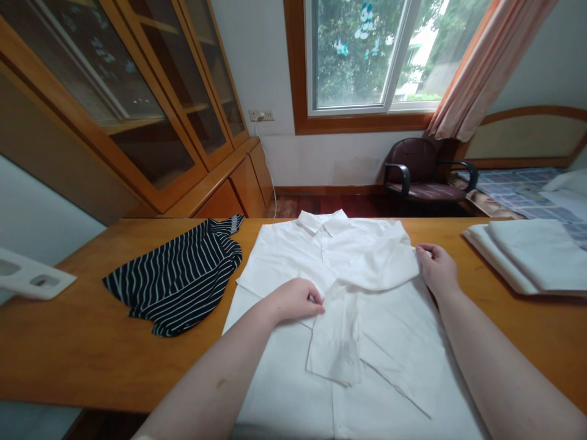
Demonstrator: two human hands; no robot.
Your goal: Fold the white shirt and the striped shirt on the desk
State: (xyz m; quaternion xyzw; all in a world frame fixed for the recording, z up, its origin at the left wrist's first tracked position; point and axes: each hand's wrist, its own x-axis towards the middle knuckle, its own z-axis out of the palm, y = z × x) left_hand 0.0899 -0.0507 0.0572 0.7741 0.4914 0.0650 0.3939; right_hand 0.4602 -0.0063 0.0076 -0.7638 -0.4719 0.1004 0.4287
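Note:
A white button-up shirt (pixel 284 373) lies spread on the wooden table, its collar at the far edge. Its right-hand sleeve is folded across the front, with the cuff pointing down toward me near the middle. My left hand (pixel 298 300) pinches the edge of this sleeve above the cuff, fingertips closed on the cloth. My right hand (pixel 438 269) grips the sleeve's outer fold at the shirt's right side, thumb and fingers closed. The other sleeve is folded in too, partly covered by my left hand and forearm.
A black-and-white striped garment (pixel 178 275) lies on the table (pixel 68 360) at left, near a white plastic object (pixel 34 275). Folded white cloth (pixel 536 256) sits at right. Beyond the table are a chair (pixel 415 168), a bed (pixel 518 186) and a glass-door cabinet (pixel 197 162).

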